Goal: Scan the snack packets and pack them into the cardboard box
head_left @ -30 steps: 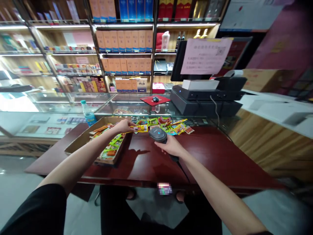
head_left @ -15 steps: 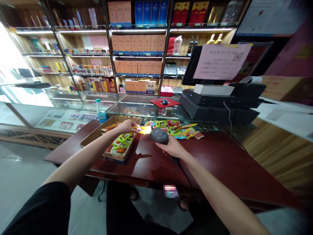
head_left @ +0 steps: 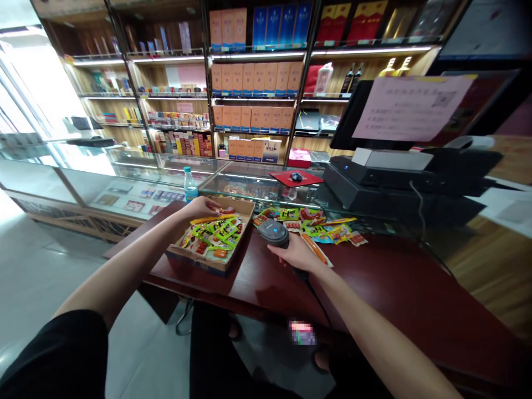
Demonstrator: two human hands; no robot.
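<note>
My left hand point(head_left: 203, 207) is over the far left part of a shallow cardboard box point(head_left: 219, 267). Its fingers are bent together against the snack packets point(head_left: 224, 230) inside, and what they grip is hard to make out. In my right hand point(head_left: 300, 253) is a black barcode scanner point(head_left: 273, 231), held above the table just right of the box, with a small blue light on its top. An orange sausage in a clear wrapper point(head_left: 315, 247) lies beside the right hand. Behind the scanner, several colourful snack packets point(head_left: 320, 227) are spread in a loose pile.
The dark red table point(head_left: 374, 288) meets a glass counter. A blue-labelled bottle point(head_left: 190, 187) stands behind the box. A mouse point(head_left: 296, 177) rests on a red mat point(head_left: 282, 177). At right stands a till point(head_left: 374, 180) with a paper-covered screen point(head_left: 411, 108). The scanner's cable point(head_left: 318, 302) hangs over the table's front edge.
My left hand has moved left from the scanner to the box, and the yellow packet it held no longer shows in it. The wrapped sausage beside my right hand is now visible. The view has shifted left.
</note>
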